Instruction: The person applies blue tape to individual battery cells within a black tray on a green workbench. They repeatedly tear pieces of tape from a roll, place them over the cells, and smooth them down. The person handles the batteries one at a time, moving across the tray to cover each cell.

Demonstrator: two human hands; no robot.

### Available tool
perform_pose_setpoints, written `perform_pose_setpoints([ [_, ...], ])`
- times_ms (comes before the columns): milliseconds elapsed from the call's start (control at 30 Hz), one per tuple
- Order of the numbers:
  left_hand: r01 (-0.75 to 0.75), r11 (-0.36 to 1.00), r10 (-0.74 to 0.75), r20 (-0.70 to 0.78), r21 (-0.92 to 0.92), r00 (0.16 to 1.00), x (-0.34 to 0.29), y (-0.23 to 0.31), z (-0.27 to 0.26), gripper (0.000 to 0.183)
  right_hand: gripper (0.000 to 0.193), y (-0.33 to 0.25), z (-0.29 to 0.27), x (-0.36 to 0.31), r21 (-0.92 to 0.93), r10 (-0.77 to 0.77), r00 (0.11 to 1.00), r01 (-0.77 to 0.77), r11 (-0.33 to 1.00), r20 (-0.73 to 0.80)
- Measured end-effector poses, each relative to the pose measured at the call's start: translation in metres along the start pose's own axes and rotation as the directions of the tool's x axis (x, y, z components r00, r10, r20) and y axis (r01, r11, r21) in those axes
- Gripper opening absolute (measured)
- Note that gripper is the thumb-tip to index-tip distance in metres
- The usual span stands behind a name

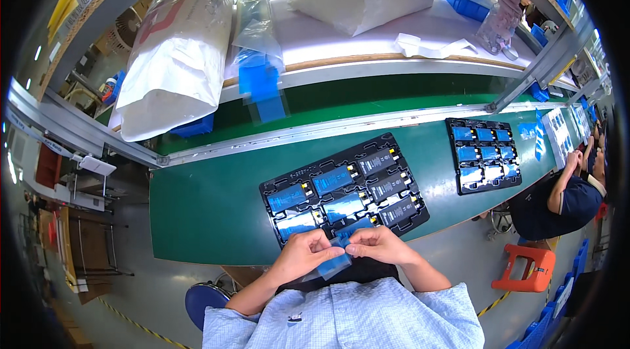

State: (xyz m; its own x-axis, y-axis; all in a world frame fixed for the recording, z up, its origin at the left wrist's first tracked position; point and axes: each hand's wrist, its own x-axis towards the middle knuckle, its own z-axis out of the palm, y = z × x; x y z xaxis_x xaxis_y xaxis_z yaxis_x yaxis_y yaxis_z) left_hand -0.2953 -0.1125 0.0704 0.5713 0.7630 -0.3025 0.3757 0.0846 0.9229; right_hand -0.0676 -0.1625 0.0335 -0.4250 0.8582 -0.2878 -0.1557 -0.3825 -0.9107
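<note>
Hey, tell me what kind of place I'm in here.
Probably a factory assembly floor. You're at a long green workbench, with black trays of flat packs on it, and a co-worker is sitting farther along at the right.

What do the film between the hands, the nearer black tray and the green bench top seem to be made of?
Film: probably thin plastic, glossy; it looks blue and partly see-through.
Black tray: likely moulded plastic with a slight sheen, given its shaped pockets.
Green bench top: smooth, satin, with soft pale reflections; laminate or a rubber mat, the look leaves open.
</note>
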Motion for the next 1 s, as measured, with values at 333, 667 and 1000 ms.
perform_pose_setpoints([
  [333, -0.145, 0.871, 0.276, -0.222, 0.47, 0.935, 0.006, -0.003, -0.046, 0.033, 0.016, -0.058, -0.114, -0.012, -0.202, -0.216, 0.774, 0.116, 0.972, -0.595],
  [667, -0.337, 0.566, 0.486, 0.025, 0.752, 0.874, 0.106, 0.004, 0.01, 0.026, 0.02, -0.068, -0.137, 0.056, -0.316, -0.143, 0.822, -0.046, 0.948, -0.551],
  [1000, -0.303, 0.533, 0.511, -0.015, 0.79, 0.86, 0.123, 0.003, 0.018, 0.029, 0.023, -0.057, -0.138, 0.061, -0.419, -0.215, 0.796, -0.053, 0.907, -0.566],
])
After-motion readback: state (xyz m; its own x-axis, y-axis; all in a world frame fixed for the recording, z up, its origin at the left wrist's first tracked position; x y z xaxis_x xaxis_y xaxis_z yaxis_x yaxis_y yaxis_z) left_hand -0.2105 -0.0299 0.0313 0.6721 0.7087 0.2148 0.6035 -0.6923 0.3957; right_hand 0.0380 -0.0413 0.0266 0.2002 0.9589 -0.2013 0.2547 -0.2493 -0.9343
